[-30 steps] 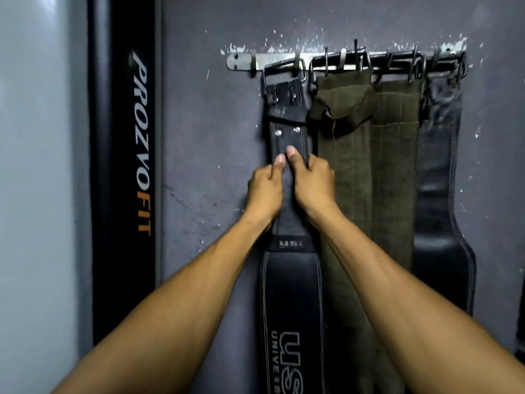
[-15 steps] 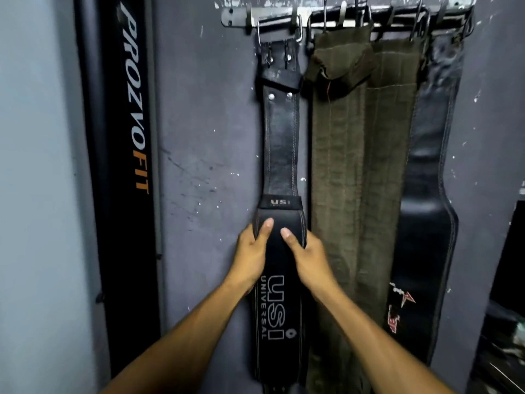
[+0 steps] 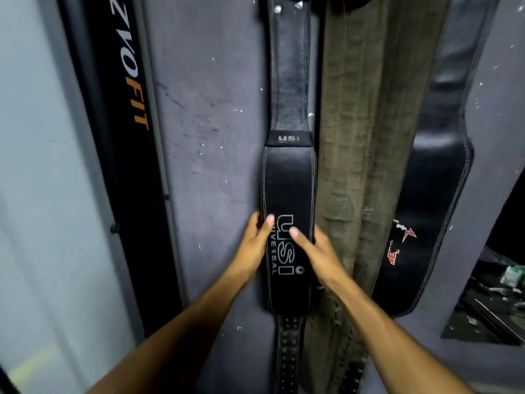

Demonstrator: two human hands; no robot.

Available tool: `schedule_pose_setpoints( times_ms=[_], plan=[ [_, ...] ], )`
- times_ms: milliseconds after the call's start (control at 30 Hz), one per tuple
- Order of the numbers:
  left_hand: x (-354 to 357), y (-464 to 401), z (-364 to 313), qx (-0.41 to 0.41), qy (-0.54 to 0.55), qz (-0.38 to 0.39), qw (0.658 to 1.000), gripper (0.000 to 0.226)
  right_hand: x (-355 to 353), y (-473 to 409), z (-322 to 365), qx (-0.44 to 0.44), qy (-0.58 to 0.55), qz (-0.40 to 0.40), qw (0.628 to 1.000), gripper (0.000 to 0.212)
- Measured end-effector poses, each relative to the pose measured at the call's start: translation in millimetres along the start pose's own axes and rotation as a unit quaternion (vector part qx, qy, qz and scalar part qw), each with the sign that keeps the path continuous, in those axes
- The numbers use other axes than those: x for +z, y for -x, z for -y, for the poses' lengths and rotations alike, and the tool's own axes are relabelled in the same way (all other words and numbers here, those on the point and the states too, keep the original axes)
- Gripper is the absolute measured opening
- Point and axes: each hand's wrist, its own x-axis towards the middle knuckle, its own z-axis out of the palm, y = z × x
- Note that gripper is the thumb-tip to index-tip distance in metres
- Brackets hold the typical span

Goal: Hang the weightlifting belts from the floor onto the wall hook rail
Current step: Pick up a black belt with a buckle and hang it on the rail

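- Black stitched leather weightlifting belt point(image 3: 288, 191): hangs on wall, long axis vertical, between both hands.
- Left hand point(image 3: 253, 242): grip wraps belt's left edge.
- Right hand point(image 3: 317, 251): grip wraps right edge, equally near.

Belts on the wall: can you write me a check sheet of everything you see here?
Surface: grey wall, scuffed, with white paint specks.
Job's things: black USI belt hangs flat; olive belts beside it; another black belt further right. Hook rail out of view.
Clutter: blurred objects at lower right.
Grippers: left hand and right hand grip the USI belt's edges.
Cables: nothing seen.
Surroundings: black post lettered FIT, left.
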Motion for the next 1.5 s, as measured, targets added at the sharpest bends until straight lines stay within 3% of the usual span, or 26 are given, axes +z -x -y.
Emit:
schedule_pose_setpoints(
  times_ms=[100, 133, 333, 467, 567, 667, 800, 833, 933, 1000, 1067, 1167, 1333, 1433, 1500],
  plan=[
    [4, 28, 31, -0.045, 0.004, 0.035, 0.998, 0.043, 4, 24, -29, 0.046, 0.033, -0.005, 0.998, 0.027],
    [7, 36, 35, -0.042, -0.008, 0.016, 0.999, 0.035, 5, 27, -34, 0.047, 0.047, -0.029, 0.997, 0.024],
    [21, 58, 21, -0.061, -0.006, -0.048, 0.997, 0.033, 7, 42, -34, 0.030, 0.089, -0.101, 0.990, 0.021],
    [28, 95, 21, -0.074, 0.007, -0.024, 0.997, 0.042, 4, 70, -25, 0.046, 0.019, -0.084, 0.995, 0.025],
    [25, 136, 51, -0.135, -0.023, 0.019, 0.990, 0.049, -7, 104, -36, 0.082, -0.008, -0.048, 0.995, 0.031],
    [22, 185, 86, -0.211, -0.039, 0.040, 0.976, 0.042, -22, 150, -57, 0.115, -0.003, 0.014, 0.993, 0.033],
    [25, 231, 109, -0.220, -0.079, 0.023, 0.972, 0.018, -30, 204, -71, 0.182, 0.043, 0.060, 0.980, 0.033],
    [24, 236, 109, -0.214, -0.090, 0.016, 0.972, 0.020, -29, 212, -70, 0.188, 0.059, 0.055, 0.979, 0.029],
    [22, 247, 114, -0.194, -0.115, -0.017, 0.974, 0.070, -25, 226, -68, 0.180, 0.097, 0.025, 0.979, 0.016],
    [20, 250, 110, -0.180, -0.139, -0.027, 0.974, 0.063, -23, 229, -64, 0.178, 0.109, 0.012, 0.978, 0.013],
    [20, 253, 106, -0.179, -0.137, -0.033, 0.974, 0.058, -19, 231, -60, 0.185, 0.106, 0.011, 0.977, 0.018],
    [19, 263, 110, -0.177, -0.121, -0.035, 0.976, 0.073, -16, 240, -61, 0.202, 0.064, 0.013, 0.977, 0.021],
    [14, 308, 148, -0.215, -0.164, -0.038, 0.962, 0.047, -15, 287, -92, 0.283, 0.089, 0.025, 0.955, 0.044],
    [3, 352, 182, -0.256, -0.143, -0.055, 0.954, 0.044, -16, 332, -127, 0.365, 0.118, 0.003, 0.924, 0.060],
    [-5, 383, 195, -0.292, -0.131, -0.056, 0.946, 0.027, -17, 362, -139, 0.410, 0.140, 0.009, 0.901, 0.062]
  ],
)
